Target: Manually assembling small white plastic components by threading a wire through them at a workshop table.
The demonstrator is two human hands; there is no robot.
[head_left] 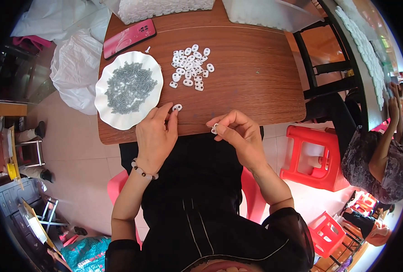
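Note:
My left hand [156, 133] rests at the near edge of the wooden table [251, 77], its fingertips touching one small white plastic piece [177, 108] that lies on the wood. My right hand [235, 131] pinches another small white plastic piece [214, 128] between thumb and fingers just over the table edge. A loose pile of the same white pieces [190, 65] lies further back in the middle. To the left of my left hand stands a white wavy-rimmed plate [102, 97] holding several small grey parts [129, 87].
A red phone [129, 37] lies at the table's back left, next to a white bag [165, 8] and a clear container [269, 12]. White plastic bags [74, 68] sit on the floor at left. Red stools [317, 156] stand at right, where another person [378, 158] works at a second table.

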